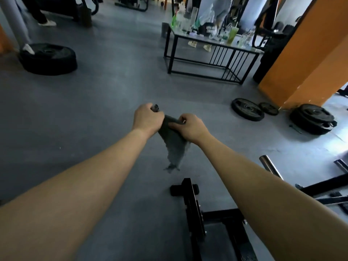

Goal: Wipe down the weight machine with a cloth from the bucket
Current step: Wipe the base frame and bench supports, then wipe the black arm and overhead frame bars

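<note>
Black machine frame (192, 208) lies lowest in view, cut off at the bottom edge. Above the floor, a grey cloth (174, 142) is held between both hands: the left hand (147, 119) is fisted round its upper end and the right hand (190, 128) pinches it just beside, so the gripped folds are hidden. The long axis drops from the fists toward the frame with the loose tip hanging; beyond are plates (247, 109) and a table (197, 37).

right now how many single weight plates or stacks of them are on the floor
4: the left stack, a large single plate at right, a smaller plate beside it, and the right stack near the orange pillar. How many plates each stack holds is hidden.
</note>
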Tool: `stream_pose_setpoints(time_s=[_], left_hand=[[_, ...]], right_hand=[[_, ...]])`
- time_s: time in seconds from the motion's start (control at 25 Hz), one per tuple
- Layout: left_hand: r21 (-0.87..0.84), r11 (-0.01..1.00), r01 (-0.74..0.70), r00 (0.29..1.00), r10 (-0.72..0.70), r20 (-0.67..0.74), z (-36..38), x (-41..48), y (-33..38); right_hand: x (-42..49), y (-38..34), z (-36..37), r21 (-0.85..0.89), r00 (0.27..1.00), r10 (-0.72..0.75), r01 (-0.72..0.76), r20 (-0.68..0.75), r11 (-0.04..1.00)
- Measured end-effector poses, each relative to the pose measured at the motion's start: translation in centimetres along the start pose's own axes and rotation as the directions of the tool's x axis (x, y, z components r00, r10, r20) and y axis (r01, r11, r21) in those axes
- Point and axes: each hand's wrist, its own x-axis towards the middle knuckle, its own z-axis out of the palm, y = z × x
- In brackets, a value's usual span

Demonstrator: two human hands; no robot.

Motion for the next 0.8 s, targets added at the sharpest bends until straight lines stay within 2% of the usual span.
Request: stream_pose_setpoints(time_s=[0.12,0.24,0.36,0.48,0.56,0.68,0.8], left_hand=[[0.023,0.999,0.026,0.999,-0.026,0.021,0.2,1.8,-0.1],[0.119,0.983,0.143,0.988,-0.148,0.038,0.1,3.0,0.7],[0.229,0.946,0.229,0.952,-0.267,0.15,0.0,3.1,3.1],[0.229,0.949,0.219,0.924,-0.277,0.264,-0.4,2.5,6.0],[0.223,0.946,0.237,0.909,-0.297,0.293,-0.8,2.2,7.8],[0.247,0.927,0.282,0.893,-0.348,0.286,-0.8,1.5,10.4],[0.297,0.912,0.283,0.893,-0.363,0.265,-0.6,1.7,13.2]], right_hand=[[2.4,-0.8,-0.3,-0.029,0.994,0.105,-0.106,-0.02,0.994],[3.6,-2.1,-1.0,0.041,0.986,0.164,-0.163,-0.016,0.986],[3.6,-2.7,-3.5,0.138,0.969,0.247,-0.248,0.031,0.959],[2.7,-3.2,-5.6,0.262,0.935,0.347,-0.352,0.068,0.898],[1.7,-3.7,-6.4,0.397,0.893,0.444,-0.436,0.078,0.807],[0.4,-4.2,-8.4,0.592,0.778,0.605,-0.57,0.167,0.57],[-0.1,-4.4,-11.9,0.698,0.684,0.692,-0.611,0.228,0.374]])
